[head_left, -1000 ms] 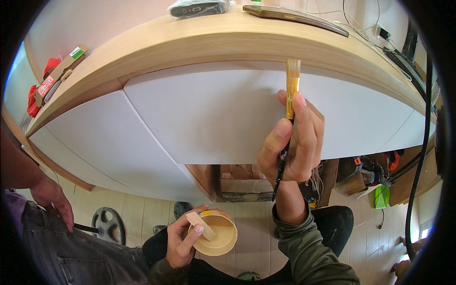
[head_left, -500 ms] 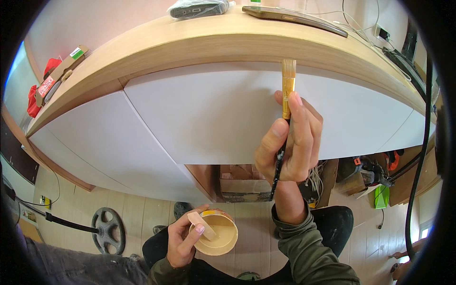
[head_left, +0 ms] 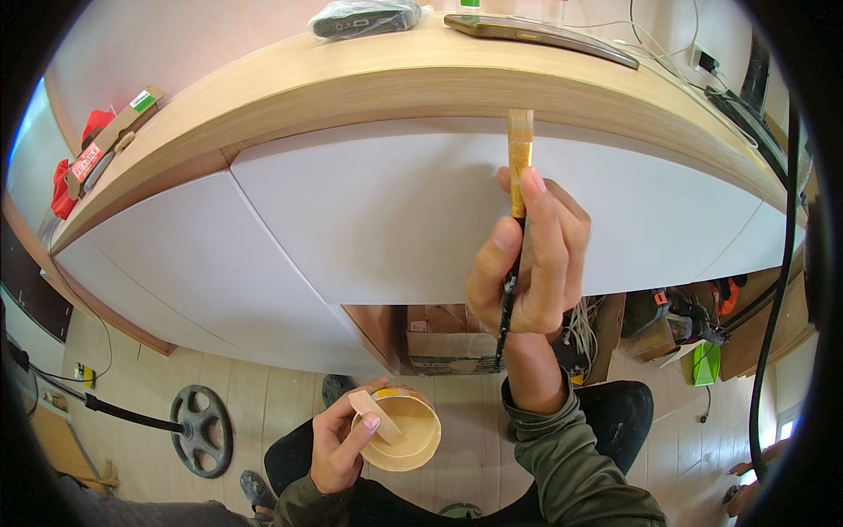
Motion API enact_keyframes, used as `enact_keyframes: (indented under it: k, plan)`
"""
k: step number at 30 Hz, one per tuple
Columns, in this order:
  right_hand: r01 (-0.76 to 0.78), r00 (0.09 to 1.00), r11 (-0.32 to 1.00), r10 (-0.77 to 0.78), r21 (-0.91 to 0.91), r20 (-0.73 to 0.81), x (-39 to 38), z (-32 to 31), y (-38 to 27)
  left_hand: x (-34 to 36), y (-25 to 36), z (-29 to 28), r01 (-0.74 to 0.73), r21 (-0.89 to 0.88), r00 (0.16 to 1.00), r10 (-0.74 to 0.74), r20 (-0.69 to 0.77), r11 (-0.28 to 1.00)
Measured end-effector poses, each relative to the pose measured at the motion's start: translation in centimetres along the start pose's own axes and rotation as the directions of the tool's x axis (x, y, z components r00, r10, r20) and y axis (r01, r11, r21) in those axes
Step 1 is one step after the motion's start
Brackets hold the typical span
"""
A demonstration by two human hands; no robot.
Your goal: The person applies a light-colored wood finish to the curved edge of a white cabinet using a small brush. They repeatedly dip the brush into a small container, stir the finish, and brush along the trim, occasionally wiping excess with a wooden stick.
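Note:
Pinched between the thumb and fingers of my right hand (head_left: pixel 537 255) is a small flat paintbrush (head_left: pixel 520 145), upright, its handle black with pale specks and its ferrule yellowed. The bristle tip reaches up to the wooden edge (head_left: pixel 378 98) of the desk top, just above a white drawer front (head_left: pixel 386 211); contact is hard to make out. Lower down, my left hand (head_left: pixel 342 441) grips a round tub (head_left: pixel 423 452) with a pale cream inside. A small beige block or strip (head_left: pixel 376 415) leans over the tub's rim under my left thumb.
On the desk top lie a phone (head_left: pixel 540 39), a dark device in clear plastic (head_left: pixel 364 18) and a narrow cardboard box (head_left: pixel 114 132) with red items. Underneath stand a cardboard box (head_left: pixel 452 347) and tools (head_left: pixel 680 312). A black cable (head_left: pixel 781 307) hangs at the right.
My right hand and the paintbrush have shifted slightly left along the desk edge. My left hand and the tub stay nearly still. At lower left, a dark-clothed shape has drawn back, showing a shoe.

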State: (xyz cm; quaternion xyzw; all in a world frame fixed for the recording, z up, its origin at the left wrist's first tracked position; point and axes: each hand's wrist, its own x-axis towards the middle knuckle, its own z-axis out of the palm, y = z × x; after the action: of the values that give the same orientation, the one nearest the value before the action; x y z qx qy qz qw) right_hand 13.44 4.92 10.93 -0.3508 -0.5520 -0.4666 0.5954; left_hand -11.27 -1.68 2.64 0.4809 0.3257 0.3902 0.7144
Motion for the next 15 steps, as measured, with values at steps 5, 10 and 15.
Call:
enact_keyframes:
  k: [5, 10, 15]
  plan:
    - [0.006, 1.000, 1.000, -0.006, 0.005, -0.006, -0.07, 0.07, 0.06, 0.06, -0.06, -0.03, 0.010, 0.000, 1.000, -0.010, 0.002, 1.000]
    - [0.008, 0.996, 0.999, -0.004, 0.042, -0.086, -0.11, 0.61, 0.08, 0.04, -0.11, -0.04, 0.016, -0.007, 1.000, -0.016, 0.008, 1.000]
    - [0.013, 1.000, 1.000, -0.013, 0.008, -0.017, -0.15, 0.28, 0.01, 0.15, -0.27, -0.18, 0.004, 0.003, 1.000, -0.004, 0.012, 1.000]
